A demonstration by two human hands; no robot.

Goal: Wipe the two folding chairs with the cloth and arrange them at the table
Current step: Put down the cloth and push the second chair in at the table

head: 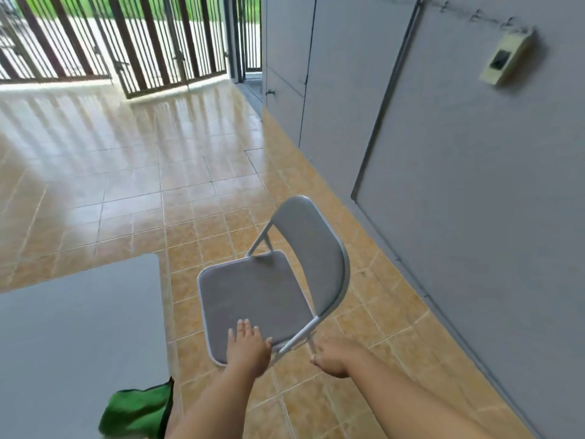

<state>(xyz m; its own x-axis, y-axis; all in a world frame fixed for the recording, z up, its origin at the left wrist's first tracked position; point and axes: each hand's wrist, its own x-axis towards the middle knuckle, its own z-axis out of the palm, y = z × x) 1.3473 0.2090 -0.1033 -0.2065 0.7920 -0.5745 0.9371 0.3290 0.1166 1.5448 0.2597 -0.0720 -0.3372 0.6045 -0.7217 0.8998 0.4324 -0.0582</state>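
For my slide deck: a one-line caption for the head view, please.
Left hand flat on the chair seat, right hand at its frame; cloth on the table.

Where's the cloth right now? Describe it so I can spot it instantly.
Find the grey table at lower left. At its near right corner, beside the left forearm, lies the cloth, draped over the edge. It is the only bright green thing indoors.

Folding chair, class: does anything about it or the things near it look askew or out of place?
The green cloth hangs over the table edge, in neither hand. The folding chair stands skewed to the table, seat open. No damage shows.
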